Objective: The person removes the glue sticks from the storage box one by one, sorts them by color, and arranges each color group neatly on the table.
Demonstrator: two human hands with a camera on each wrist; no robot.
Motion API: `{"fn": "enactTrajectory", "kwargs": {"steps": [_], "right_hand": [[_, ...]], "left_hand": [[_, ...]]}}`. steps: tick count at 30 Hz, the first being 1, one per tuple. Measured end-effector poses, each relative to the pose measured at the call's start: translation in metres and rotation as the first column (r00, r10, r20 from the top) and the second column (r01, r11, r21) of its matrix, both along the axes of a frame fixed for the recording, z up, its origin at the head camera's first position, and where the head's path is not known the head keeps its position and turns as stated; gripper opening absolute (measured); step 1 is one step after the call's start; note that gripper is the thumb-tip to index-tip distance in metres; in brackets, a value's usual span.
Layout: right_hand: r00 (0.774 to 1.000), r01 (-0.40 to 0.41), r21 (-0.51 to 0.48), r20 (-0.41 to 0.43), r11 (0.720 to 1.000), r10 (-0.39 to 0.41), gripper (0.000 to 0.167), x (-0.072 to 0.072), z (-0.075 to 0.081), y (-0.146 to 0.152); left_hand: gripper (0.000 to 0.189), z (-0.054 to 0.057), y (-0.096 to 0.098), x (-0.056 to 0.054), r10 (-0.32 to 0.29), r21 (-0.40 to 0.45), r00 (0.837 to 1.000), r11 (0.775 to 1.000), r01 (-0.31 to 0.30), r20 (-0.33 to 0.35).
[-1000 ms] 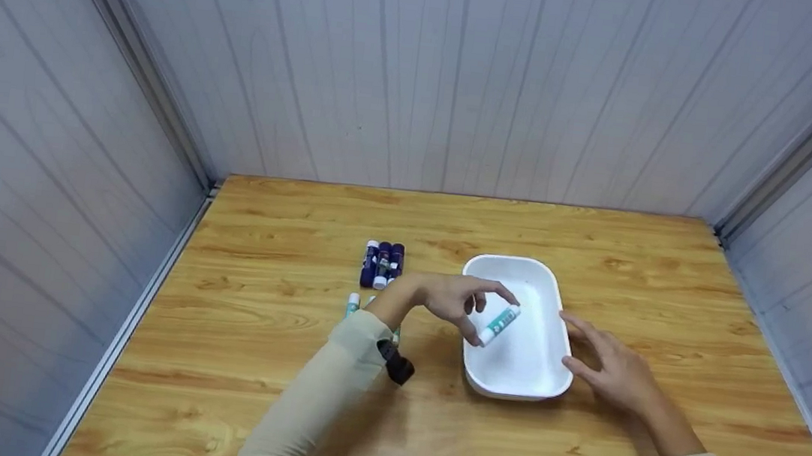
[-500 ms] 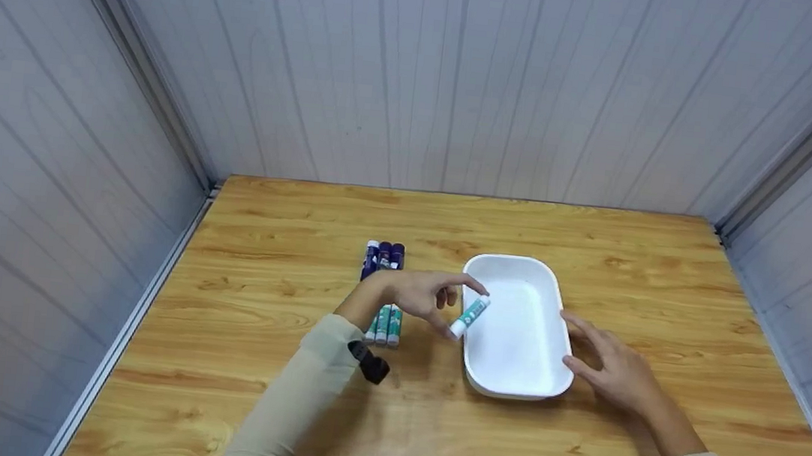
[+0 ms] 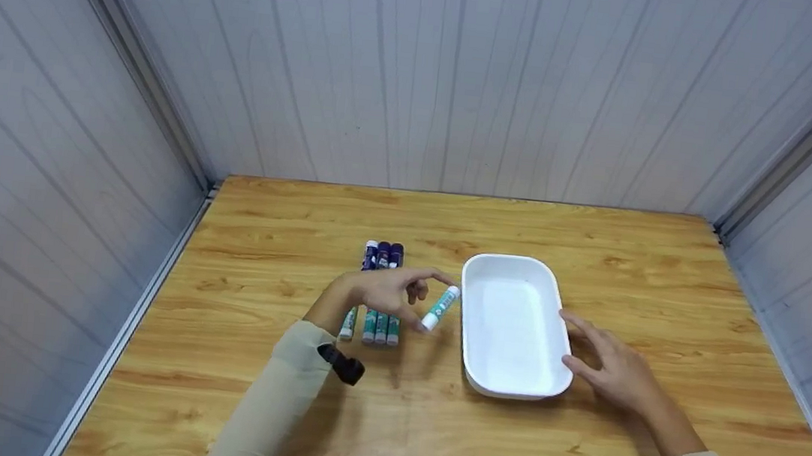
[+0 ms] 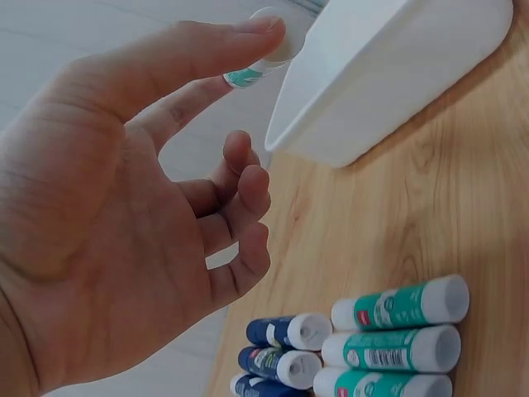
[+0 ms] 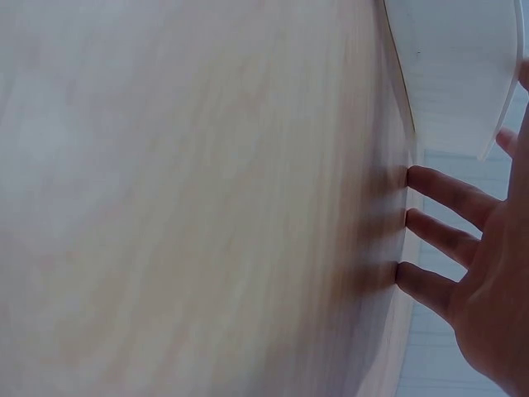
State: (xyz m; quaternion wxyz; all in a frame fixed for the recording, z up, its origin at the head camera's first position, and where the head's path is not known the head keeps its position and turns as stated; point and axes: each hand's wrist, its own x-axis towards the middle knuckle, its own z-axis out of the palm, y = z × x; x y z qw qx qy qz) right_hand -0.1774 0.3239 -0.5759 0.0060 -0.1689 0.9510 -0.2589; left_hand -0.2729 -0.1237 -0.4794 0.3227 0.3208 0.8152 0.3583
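Note:
My left hand pinches a teal glue stick with white ends between thumb and index finger, above the table just left of the white plastic tub. In the left wrist view the thumb presses one end of that glue stick, and the other fingers are bent without touching it. My right hand is at the tub's right side, thumb and index fingertip at the rim. The right wrist view has its other fingertips resting on the table, spread apart.
Several teal glue sticks lie side by side left of the tub, partly behind my left hand. Beyond them is a row of dark blue glue sticks. Pale panel walls enclose the wooden table at the back and sides.
My left hand has carried the teal glue stick leftward, from over the tub to the table beside its left rim. My right hand has stayed at the tub.

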Motion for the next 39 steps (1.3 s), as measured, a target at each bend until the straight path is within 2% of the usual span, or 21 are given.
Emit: {"fn": "enactTrajectory", "kwargs": {"steps": [6,15,24,30,35,39], "right_hand": [[1.000,-0.009,-0.006,-0.018,1.000,0.009,0.070,0.000,-0.001,0.000],[1.000,-0.006,-0.003,-0.026,1.000,0.006,0.070,-0.001,-0.002,0.000],[1.000,-0.001,0.009,-0.008,1.000,0.001,0.070,0.000,-0.001,-0.001],[1.000,0.000,-0.006,-0.021,1.000,0.000,0.070,0.001,-0.001,-0.002],[0.999,-0.004,-0.010,-0.034,1.000,0.004,0.070,0.001,-0.002,-0.003],[0.999,-0.005,-0.006,-0.032,1.000,0.005,0.070,0.000,-0.002,-0.003]], "left_hand": [[0.088,-0.006,-0.021,0.002,0.028,0.020,0.999,0.999,-0.028,-0.022],[0.089,-0.013,-0.054,0.005,0.078,0.056,0.997,0.995,-0.077,-0.014],[0.088,-0.014,-0.086,0.013,0.147,0.052,0.989,0.988,-0.146,-0.019],[0.090,-0.018,-0.106,0.018,0.230,0.074,0.973,0.971,-0.228,-0.019],[0.091,-0.026,-0.117,0.023,0.287,0.072,0.958,0.956,-0.285,-0.021],[0.093,-0.033,-0.125,0.028,0.350,0.054,0.936,0.936,-0.348,-0.036]]}}
